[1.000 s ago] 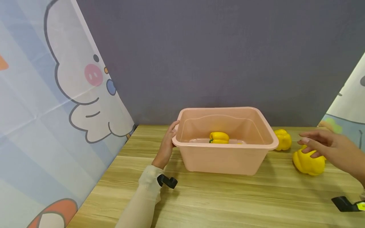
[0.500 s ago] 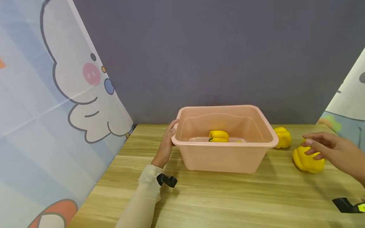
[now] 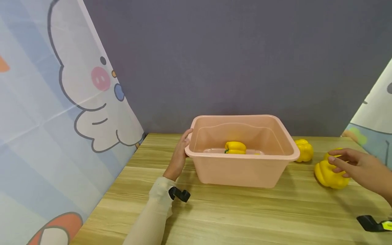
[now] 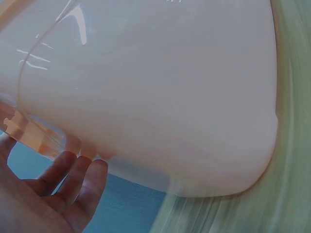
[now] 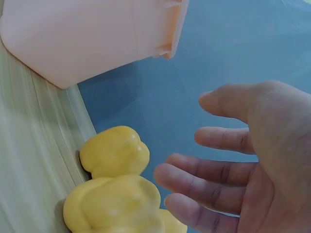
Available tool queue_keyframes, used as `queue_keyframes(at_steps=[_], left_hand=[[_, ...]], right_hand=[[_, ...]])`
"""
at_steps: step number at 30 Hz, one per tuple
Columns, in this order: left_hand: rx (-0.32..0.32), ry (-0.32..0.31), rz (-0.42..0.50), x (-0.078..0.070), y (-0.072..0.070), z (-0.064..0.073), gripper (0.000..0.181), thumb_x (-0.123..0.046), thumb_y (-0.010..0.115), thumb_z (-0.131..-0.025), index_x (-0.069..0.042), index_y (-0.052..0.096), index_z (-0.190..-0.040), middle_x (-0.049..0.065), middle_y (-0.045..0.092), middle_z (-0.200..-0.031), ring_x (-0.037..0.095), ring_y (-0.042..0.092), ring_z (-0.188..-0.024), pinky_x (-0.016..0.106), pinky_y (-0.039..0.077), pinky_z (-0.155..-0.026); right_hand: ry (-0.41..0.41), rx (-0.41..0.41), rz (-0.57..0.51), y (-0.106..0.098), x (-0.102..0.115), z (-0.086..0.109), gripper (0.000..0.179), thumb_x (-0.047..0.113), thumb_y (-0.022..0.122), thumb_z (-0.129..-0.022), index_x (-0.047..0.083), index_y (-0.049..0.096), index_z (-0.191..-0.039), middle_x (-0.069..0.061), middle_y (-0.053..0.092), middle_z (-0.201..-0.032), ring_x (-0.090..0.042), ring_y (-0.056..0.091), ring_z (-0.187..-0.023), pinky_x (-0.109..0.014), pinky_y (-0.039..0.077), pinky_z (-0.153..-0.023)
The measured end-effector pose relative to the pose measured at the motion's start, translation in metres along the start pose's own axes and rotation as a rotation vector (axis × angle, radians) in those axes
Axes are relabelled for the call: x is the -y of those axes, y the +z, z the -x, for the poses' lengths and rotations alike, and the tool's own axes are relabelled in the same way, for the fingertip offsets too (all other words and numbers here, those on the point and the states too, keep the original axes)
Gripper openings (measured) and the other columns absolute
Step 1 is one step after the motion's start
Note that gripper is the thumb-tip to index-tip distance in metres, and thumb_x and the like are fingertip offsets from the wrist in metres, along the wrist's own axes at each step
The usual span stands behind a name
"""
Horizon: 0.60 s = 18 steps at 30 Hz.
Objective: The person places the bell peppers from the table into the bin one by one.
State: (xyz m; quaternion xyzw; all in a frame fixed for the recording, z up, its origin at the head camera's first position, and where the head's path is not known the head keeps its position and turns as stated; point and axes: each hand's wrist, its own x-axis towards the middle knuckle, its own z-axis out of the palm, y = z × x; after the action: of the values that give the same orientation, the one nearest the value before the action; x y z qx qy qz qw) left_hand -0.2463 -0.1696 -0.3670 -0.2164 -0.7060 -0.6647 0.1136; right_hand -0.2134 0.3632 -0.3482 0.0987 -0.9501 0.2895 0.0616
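Observation:
A pink plastic bin (image 3: pixel 239 172) stands on the table, a yellow bell pepper (image 3: pixel 235 148) lying inside with a sliver of more yellow beside it. My left hand (image 3: pixel 178 154) rests at the bin's left end, its fingertips (image 4: pixel 99 167) against the wall by the rim. To the right, my right hand (image 3: pixel 361 166) hovers by a large yellow bell pepper (image 3: pixel 329 175), fingers loosely spread, thumb apart, nothing held. Another yellow pepper (image 3: pixel 304 150) sits beside the bin's right end. A further pepper (image 5: pixel 172 223) is mostly hidden behind the near one.
The wooden tabletop (image 3: pixel 239 214) extends in front of the bin. Behind the bin rises a dark grey wall (image 3: pixel 229 61). A cartoon-printed sheet (image 3: pixel 36 112) covers the left side, and a similar printed sheet (image 3: pixel 378 105) hangs at the right.
My right hand has shifted slightly right and down over the peppers, uncovering more of the one behind. The left hand and the bin stay in place.

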Motion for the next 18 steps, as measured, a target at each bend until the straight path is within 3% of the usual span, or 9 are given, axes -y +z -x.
queue_keyframes(at_steps=[5,10,14,18], left_hand=[[-0.002,0.007,-0.001,0.001,-0.003,0.001,0.054,-0.04,0.032,-0.106,-0.017,0.036,-0.155,0.021,0.059,-0.117,0.022,0.061,-0.087,0.034,0.05,-0.072],[0.002,0.004,-0.005,0.002,-0.005,0.002,0.055,-0.042,0.032,-0.106,-0.017,0.034,-0.156,0.032,0.051,-0.129,0.02,0.062,-0.092,0.035,0.05,-0.074],[0.003,0.019,-0.008,0.002,-0.005,0.001,0.056,-0.043,0.033,-0.106,-0.017,0.036,-0.155,0.029,0.054,-0.125,0.022,0.062,-0.091,0.035,0.051,-0.072],[0.004,0.03,-0.01,0.001,-0.003,0.0,0.053,-0.039,0.033,-0.107,-0.015,0.038,-0.154,0.02,0.059,-0.118,0.024,0.062,-0.089,0.034,0.052,-0.07]], right_hand=[[0.025,0.006,0.004,-0.004,-0.006,-0.002,0.058,0.034,0.053,-0.104,-0.015,0.045,-0.135,-0.024,0.067,-0.099,-0.007,0.061,-0.07,-0.032,0.054,-0.056],[0.054,0.004,0.035,-0.006,-0.013,-0.003,0.063,0.036,0.056,-0.103,-0.019,0.044,-0.131,-0.024,0.066,-0.094,-0.024,0.065,-0.074,-0.036,0.055,-0.057],[0.073,0.003,0.059,-0.008,-0.019,-0.003,0.066,0.037,0.056,-0.103,-0.023,0.043,-0.127,-0.033,0.063,-0.095,-0.035,0.067,-0.075,-0.041,0.055,-0.057],[0.069,0.004,0.085,-0.009,-0.025,-0.002,0.066,0.035,0.055,-0.103,-0.025,0.042,-0.126,-0.039,0.061,-0.097,-0.038,0.067,-0.075,-0.041,0.054,-0.056]])
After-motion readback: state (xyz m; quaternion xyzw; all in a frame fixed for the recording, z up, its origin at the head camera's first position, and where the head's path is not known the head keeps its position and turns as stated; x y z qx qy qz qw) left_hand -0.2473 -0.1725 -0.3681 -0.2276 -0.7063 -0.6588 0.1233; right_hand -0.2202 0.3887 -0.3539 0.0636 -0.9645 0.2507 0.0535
